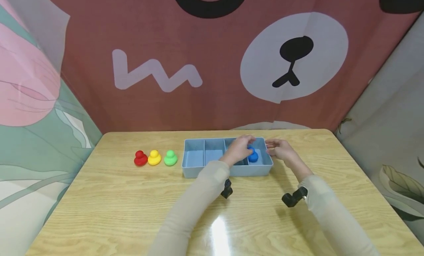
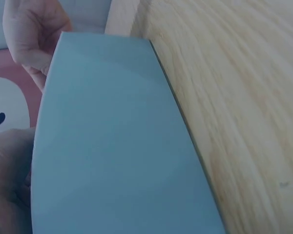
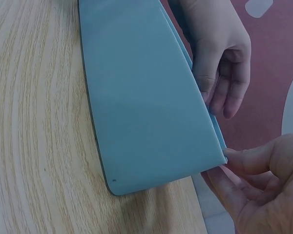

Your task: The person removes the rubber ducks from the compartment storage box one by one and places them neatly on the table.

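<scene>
A light-blue divided tray (image 1: 194, 172) stands on the table in front of me. In its rightmost compartment sits a blue toy duck (image 1: 253, 156). My left hand (image 1: 239, 150) reaches over the tray, its thumb close beside the duck's head and its fingers loosely bent above the compartment. The right wrist view shows these fingers (image 3: 229, 97) apart, holding nothing visible. At the tray's right end, my right hand (image 1: 281, 151) grips the corner, thumb at the rim and fingers along the outside of the end wall. The tray's front wall (image 2: 112, 136) hides the duck from both wrist views.
Left of the tray stand a red duck (image 1: 140, 159), a yellow duck (image 1: 154, 158) and a green duck (image 1: 170, 158) in a row. A bear-print curtain (image 1: 218, 108) hangs behind the wooden table (image 1: 109, 204). Black wrist cameras (image 1: 294, 197) sit on both sleeves.
</scene>
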Tool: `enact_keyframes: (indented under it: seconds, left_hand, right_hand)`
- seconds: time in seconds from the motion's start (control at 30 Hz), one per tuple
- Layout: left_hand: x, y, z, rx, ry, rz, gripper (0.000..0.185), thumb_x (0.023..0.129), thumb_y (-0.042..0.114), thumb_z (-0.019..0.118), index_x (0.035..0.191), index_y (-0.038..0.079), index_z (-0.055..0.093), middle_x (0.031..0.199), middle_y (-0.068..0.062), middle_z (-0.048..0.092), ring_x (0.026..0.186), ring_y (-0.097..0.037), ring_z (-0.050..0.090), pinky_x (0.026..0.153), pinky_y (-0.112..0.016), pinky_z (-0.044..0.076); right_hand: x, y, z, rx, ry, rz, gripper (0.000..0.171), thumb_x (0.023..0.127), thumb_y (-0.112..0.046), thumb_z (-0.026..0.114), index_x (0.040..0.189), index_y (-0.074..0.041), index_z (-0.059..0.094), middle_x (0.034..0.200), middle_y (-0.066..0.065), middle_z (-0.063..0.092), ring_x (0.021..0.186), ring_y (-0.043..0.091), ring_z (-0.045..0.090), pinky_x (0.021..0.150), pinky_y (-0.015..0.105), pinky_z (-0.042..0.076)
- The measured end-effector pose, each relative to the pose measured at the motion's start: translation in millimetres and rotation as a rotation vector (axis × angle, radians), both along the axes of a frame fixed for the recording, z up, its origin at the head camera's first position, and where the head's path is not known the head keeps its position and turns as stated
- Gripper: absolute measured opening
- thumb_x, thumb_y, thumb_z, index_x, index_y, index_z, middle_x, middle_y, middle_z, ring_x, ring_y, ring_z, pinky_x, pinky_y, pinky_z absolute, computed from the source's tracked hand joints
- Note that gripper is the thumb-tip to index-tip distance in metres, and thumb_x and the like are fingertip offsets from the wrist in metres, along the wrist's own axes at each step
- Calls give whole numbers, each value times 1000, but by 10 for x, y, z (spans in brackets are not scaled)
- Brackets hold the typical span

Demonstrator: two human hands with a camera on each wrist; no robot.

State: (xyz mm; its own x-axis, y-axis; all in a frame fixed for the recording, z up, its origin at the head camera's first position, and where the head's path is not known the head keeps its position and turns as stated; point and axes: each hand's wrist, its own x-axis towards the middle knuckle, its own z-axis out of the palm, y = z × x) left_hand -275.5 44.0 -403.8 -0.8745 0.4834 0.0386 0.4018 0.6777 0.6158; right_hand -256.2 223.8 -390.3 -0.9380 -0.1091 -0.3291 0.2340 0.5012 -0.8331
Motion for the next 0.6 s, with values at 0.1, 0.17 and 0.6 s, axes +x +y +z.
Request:
enact_keyframes:
  seconds: [0.1,0.17,0.6]
  left_hand:
    - [-20,-17,-10,-46,20,-15,43,91,12,63,133,10,54,130,-3,60,120,-16,57,97,-27,50]
    - [-35,-21,-1,-92,37,-36,43,91,13,62,133,11,54,130,-2,60,120,-15,57,96,-26,50]
    - [-143,-3,129,-365,66,-173,44,93,23,61,135,16,54,137,3,57,127,-14,52,114,-35,35]
  right_hand:
    - [-5,0,-13,0,5,8,52,97,-4,46,144,10,29,144,34,36,131,40,43,107,47,43]
    - [-11,6,-20,4,6,10,52,97,-5,46,144,10,29,144,33,37,130,40,44,108,47,42]
    - [-2,-1,-4,12,7,8,52,97,-5,46,144,10,30,143,34,38,129,39,46,105,44,45]
